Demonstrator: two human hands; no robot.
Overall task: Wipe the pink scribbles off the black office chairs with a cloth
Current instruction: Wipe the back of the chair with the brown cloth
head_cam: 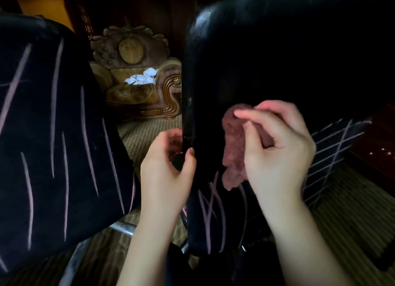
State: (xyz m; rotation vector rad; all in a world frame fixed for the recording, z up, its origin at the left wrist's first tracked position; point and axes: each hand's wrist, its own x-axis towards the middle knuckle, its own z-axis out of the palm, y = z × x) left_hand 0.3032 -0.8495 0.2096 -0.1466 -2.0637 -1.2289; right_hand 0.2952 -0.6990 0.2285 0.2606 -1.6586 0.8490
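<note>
Cloth (233,149) pressed to right chair (277,50), right hand (277,149) fingers curled round it; left hand (166,168) grips chair edge. Next: wipe scribbles (211,211) below.

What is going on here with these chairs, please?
A person is wiping a black office chair. The right hand holds a pinkish cloth against its backrest, while the left hand grips the backrest's edge. Pink scribbles show below the cloth, and the second chair on the left is streaked too.
</note>
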